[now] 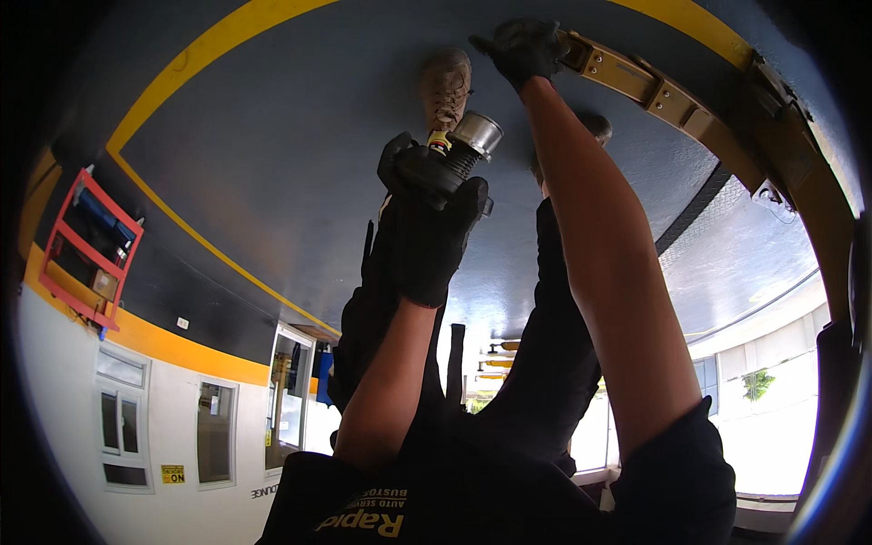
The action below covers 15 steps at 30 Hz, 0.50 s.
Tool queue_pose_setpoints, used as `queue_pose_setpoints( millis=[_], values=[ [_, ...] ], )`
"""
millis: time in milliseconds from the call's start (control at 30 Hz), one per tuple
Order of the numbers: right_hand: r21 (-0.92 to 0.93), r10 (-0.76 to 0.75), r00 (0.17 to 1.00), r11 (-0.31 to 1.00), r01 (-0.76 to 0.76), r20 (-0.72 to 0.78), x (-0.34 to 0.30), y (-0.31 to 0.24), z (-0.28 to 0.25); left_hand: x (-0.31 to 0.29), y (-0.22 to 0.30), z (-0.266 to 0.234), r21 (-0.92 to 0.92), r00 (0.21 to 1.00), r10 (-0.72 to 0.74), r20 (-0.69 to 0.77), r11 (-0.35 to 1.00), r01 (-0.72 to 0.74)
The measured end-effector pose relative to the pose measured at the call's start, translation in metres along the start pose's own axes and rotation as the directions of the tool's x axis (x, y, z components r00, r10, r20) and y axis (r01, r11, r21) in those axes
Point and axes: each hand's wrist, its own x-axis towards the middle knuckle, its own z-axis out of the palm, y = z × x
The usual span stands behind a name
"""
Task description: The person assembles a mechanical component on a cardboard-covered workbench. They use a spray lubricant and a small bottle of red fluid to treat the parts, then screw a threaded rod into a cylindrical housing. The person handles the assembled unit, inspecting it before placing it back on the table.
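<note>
My left hand (431, 218), in a black glove, is closed around a metal part with a smooth silver cylinder (478, 133) on top and a dark, ridged, thread-like shaft below it. The fingers and palm hide the part's lower portion. My right hand (520, 50), gloved in black too, reaches far forward with its arm stretched out. Its thumb sticks out to the left. The hand touches or lies over the end of a yellow-brown lift arm (627, 77), which runs off to the right; the arm's very tip is hidden.
A brown laced shoe (446, 91) stands just beyond my left hand. The lift arm meets a tall post (813, 182) on the right. Yellow lines (186, 68) border the dark grey floor (272, 154). A red rack (91, 245) stands by the left wall.
</note>
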Motion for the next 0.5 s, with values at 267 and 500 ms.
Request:
queue_pose_setpoints(
  millis=[267, 500],
  values=[
    [0.254, 0.340, 0.935, 0.900, -0.354, 0.099, -0.030, -0.053, -0.080, 0.010, 0.002, 0.003, -0.122, 0.998, -0.064, 0.011, 0.990, 0.065],
    [0.491, 0.381, 0.914, 0.828, -0.270, -0.139, -0.159, -0.019, -0.148, 0.027, -0.005, 0.022, -0.117, 1.000, 0.016, 0.001, 0.993, -0.016]
  ],
)
